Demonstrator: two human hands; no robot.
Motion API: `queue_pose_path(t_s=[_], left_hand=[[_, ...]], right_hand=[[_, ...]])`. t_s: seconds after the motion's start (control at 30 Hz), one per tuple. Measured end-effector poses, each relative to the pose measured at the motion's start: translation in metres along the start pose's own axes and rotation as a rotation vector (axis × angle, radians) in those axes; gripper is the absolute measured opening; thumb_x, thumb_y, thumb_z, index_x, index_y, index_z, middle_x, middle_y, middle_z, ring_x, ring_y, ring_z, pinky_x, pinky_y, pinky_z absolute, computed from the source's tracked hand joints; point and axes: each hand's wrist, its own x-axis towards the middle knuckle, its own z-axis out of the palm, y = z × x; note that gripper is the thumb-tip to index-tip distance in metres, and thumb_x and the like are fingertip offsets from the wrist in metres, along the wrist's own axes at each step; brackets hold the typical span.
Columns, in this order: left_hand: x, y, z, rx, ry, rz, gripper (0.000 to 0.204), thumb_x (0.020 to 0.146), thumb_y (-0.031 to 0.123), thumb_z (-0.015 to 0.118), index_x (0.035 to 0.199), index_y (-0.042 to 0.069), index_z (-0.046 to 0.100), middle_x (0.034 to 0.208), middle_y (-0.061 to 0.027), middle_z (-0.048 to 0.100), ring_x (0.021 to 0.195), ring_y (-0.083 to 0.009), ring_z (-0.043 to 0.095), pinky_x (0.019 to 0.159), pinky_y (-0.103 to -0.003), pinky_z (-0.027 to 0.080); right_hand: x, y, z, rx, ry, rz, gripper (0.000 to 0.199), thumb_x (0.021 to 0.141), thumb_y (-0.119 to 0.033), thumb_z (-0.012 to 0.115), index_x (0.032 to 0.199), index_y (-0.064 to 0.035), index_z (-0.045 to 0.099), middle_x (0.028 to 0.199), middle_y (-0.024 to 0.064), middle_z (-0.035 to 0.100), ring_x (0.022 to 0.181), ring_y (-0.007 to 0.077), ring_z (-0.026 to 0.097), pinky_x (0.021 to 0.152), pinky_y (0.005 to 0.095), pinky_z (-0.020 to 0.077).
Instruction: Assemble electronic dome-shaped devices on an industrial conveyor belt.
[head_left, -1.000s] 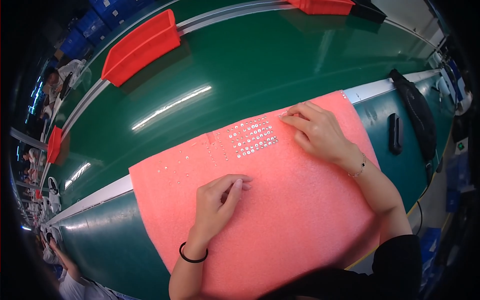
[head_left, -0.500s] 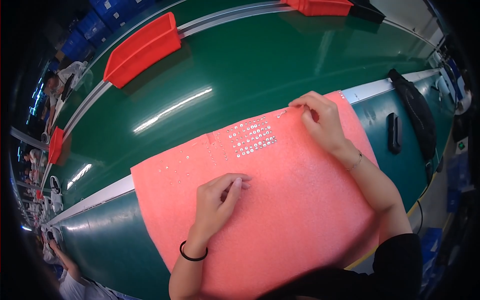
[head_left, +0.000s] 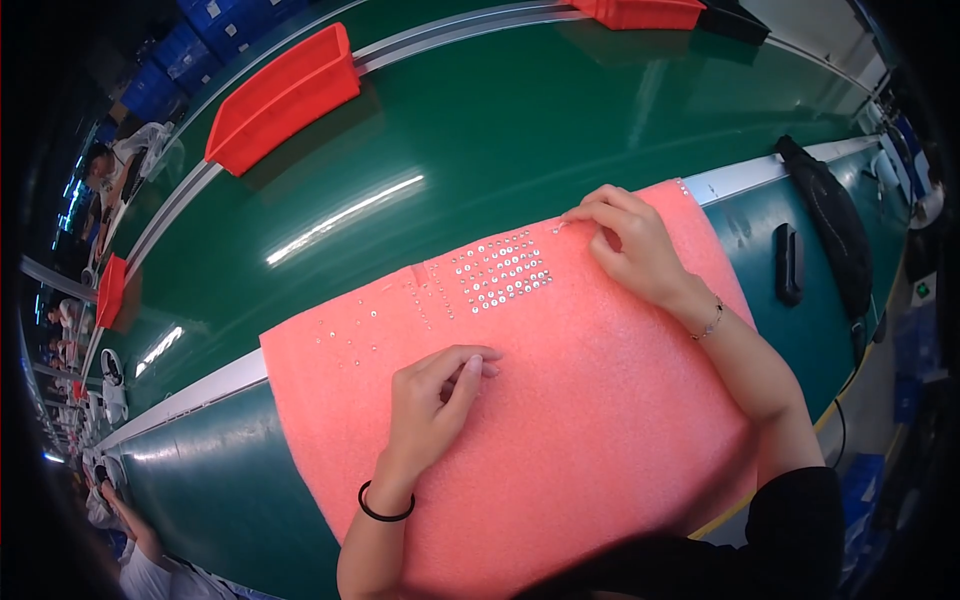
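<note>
My right hand is over the far right part of a pink foam sheet. Its outstretched fingertips touch down beside a few small shiny round pieces, and its thumb stays apart from them. To their left, more of these pieces form a tight grid of rows. Lower and nearer, my left hand rests on the foam with curled fingers, its thumb against the fingertips. Anything between them is hidden. Loose pieces lie scattered on the sheet's left side.
The foam covers part of a green bench. Beyond a metal edge strip runs a green surface with red bins. A dark oblong case and a black pouch lie on the right. Other people sit far left.
My right hand has moved slightly left, toward the grid, and the small pieces by its fingertips now lie closer together. My left hand has stayed in place.
</note>
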Motion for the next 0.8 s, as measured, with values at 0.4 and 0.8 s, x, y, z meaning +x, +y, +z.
queue_pose_path(t_s=[0.4, 0.8], left_hand=[[0.001, 0.004, 0.001, 0.017, 0.001, 0.029, 0.021, 0.090, 0.010, 0.046, 0.092, -0.001, 0.064, 0.074, -0.0060, 0.065, 0.057, -0.0078, 0.054, 0.052, -0.021, 0.043], [0.000, 0.000, 0.000, 0.031, -0.001, 0.037, 0.021, 0.090, 0.009, 0.047, 0.092, 0.000, 0.065, 0.074, -0.0056, 0.065, 0.057, -0.0076, 0.055, 0.052, -0.020, 0.044]], right_hand=[[0.000, -0.006, 0.011, -0.258, 0.101, -0.015, 0.025, 0.078, -0.007, 0.055, 0.101, -0.0067, 0.063, 0.096, 0.0042, 0.054, 0.099, 0.0244, 0.041, 0.083, 0.0364, 0.0370], [0.010, -0.010, 0.006, -0.102, -0.129, 0.122, 0.018, 0.079, -0.010, 0.056, 0.095, -0.0083, 0.064, 0.093, -0.0002, 0.049, 0.092, 0.0213, 0.033, 0.089, 0.0330, 0.0278]])
